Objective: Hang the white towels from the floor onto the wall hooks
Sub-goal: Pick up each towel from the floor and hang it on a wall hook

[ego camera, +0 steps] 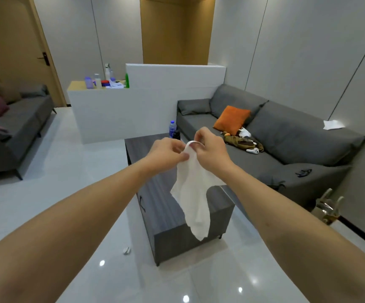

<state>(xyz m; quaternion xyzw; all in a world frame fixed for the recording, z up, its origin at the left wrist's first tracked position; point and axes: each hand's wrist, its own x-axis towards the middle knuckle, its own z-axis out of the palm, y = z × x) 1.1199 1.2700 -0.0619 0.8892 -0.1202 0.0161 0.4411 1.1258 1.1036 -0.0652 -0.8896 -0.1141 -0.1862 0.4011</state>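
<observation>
Towel: white towel (193,193) hangs in the air from both hands, above the coffee table
Left hand: left hand (166,153) pinches the towel's top edge
Right hand: right hand (211,147) pinches the small loop at the top, just beside the left
Below: dark coffee table (161,213) on glossy floor (78,204)
Beyond: grey sofa (286,138) with orange cushion (231,119)
</observation>
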